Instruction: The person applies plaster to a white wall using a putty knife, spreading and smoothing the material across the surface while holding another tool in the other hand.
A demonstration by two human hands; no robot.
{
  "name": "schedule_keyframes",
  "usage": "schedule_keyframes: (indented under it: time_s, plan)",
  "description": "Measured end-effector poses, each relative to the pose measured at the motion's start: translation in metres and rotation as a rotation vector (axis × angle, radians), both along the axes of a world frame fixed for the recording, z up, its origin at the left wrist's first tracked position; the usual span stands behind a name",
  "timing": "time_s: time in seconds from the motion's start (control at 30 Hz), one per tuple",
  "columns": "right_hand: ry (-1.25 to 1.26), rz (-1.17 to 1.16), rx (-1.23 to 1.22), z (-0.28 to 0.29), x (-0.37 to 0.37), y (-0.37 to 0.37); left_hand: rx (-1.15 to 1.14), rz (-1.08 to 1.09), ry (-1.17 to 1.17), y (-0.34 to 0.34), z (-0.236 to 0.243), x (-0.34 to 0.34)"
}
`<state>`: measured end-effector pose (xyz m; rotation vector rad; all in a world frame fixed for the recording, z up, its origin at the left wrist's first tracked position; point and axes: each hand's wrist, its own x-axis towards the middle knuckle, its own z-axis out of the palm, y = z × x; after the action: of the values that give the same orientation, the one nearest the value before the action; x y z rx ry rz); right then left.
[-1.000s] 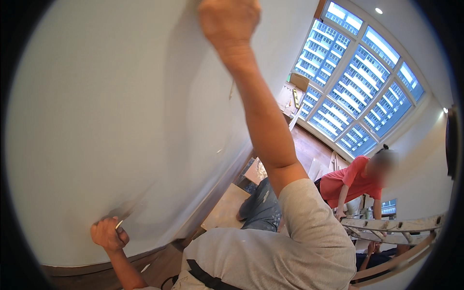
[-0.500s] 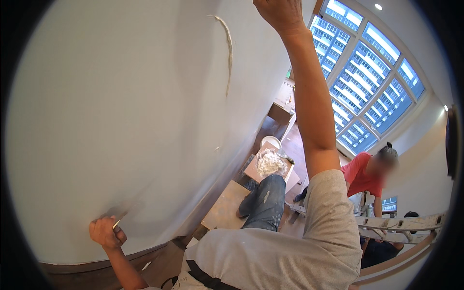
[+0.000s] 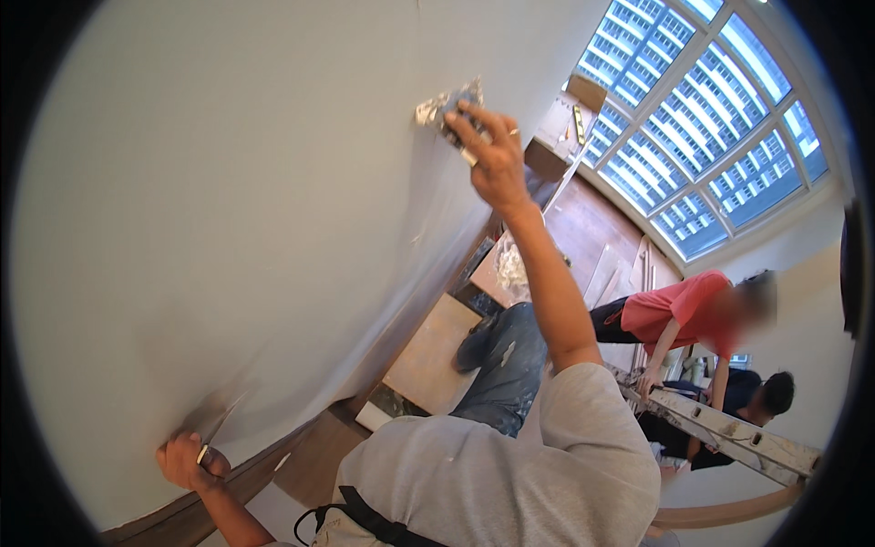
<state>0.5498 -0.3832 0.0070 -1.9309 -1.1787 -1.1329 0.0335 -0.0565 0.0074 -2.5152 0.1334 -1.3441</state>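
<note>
In my right hand [image 3: 499,162] is a putty knife [image 3: 447,108], its wide blade smeared with white putty. The fingers press on the blade, which lies against the pale wall [image 3: 273,182]. Low on the left, my left hand [image 3: 187,460] is closed around the handle of a second putty knife [image 3: 221,417]. Its thin blade shows nearly edge-on, close to the wall; whether it touches cannot be told. A small speck of putty [image 3: 416,238] sticks to the wall below my right hand.
A putty heap [image 3: 512,266] lies on a board behind my right forearm. Beneath me is a plywood surface [image 3: 436,356]. To the right, a person in a red shirt [image 3: 679,310] leans over a metal ladder [image 3: 729,428], near another in dark clothes [image 3: 743,397]. Large windows [image 3: 693,128] stand beyond.
My right hand has come down from the top edge, bringing its putty knife into view. The long putty ridge on the wall no longer shows. My left hand sits slightly lower.
</note>
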Motion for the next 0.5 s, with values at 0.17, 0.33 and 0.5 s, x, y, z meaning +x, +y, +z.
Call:
schedule_keyframes:
  time_s: [0.17, 0.33, 0.5]
  plan:
    - [0.27, -0.056, 0.098, -0.145, -0.028, 0.023, 0.035, 0.109, 0.079, -0.004, 0.003, -0.005]
    - [0.692, -0.103, 0.362, -0.277, -0.06, 0.058, 0.051, 0.162, 0.124, -0.001, 0.005, -0.014]
    - [1.172, -0.254, 0.642, -0.377, -0.111, 0.106, 0.154, 0.205, 0.082, 0.006, 0.001, -0.005]
